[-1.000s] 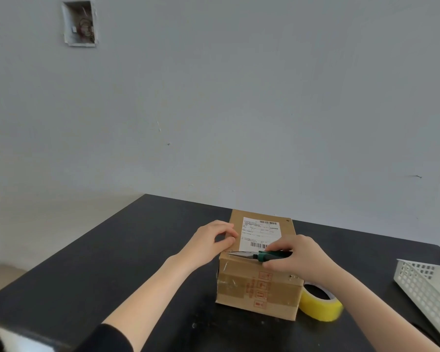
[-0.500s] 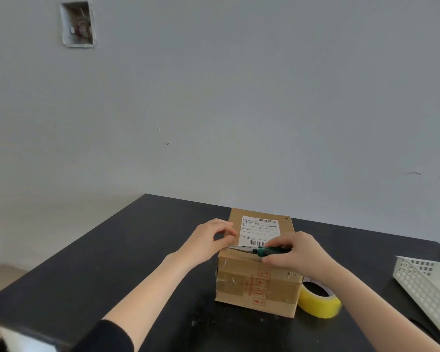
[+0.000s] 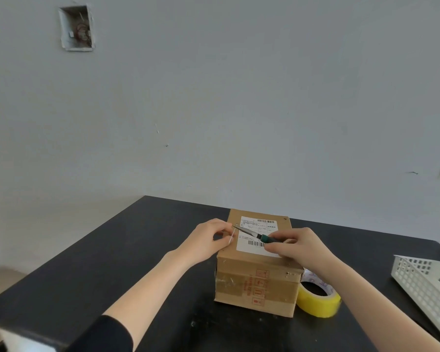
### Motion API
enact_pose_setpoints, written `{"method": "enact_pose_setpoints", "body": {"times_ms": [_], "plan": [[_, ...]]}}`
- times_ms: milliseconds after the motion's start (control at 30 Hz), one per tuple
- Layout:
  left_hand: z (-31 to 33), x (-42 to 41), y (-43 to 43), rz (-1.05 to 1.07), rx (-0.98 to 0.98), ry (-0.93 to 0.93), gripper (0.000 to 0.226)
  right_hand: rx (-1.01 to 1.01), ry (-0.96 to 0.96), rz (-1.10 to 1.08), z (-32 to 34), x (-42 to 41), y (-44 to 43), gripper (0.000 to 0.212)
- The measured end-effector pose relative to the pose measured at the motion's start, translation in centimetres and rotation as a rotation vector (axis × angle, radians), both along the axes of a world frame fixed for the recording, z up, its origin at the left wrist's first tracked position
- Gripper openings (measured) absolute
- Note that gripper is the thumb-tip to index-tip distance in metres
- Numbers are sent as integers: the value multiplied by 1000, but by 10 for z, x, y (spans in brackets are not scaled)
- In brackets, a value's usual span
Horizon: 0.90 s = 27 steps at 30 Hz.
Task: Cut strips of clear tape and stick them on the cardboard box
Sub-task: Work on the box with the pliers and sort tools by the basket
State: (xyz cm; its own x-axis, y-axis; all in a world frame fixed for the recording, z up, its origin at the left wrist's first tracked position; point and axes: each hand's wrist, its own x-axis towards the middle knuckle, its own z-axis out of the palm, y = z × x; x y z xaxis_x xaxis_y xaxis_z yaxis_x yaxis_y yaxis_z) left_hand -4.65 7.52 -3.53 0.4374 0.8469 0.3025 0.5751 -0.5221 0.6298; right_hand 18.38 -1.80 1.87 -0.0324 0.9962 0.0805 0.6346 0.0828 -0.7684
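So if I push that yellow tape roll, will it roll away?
Probably not: the tape roll lies flat on the table, so it would likely slide. Stood on edge, its round shape could roll. It looks mostly hollow, so probably light to lift.

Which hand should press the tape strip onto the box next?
Left, probably. The left hand pinches the tape strip right at the top left edge of the cardboard box, while the right hand is busy gripping the green-handled cutter above the box top.
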Motion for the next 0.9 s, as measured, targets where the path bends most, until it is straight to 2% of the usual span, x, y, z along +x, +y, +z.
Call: {"method": "enact_pose_setpoints", "body": {"times_ms": [167, 300, 533, 900], "plan": [[14, 0, 2, 12, 30, 126, 15, 45, 160, -55, 2, 4, -7, 15], [29, 12, -2, -7, 56, 194, 19, 90, 191, -93, 3, 12, -12, 13], [37, 66, -18, -81, 36, 168, 28, 172, 241, -167, 13, 43, -23, 7], [32, 149, -39, -213, 151, 172, 38, 163, 249, -444, 9, 126, -56, 3]]}}
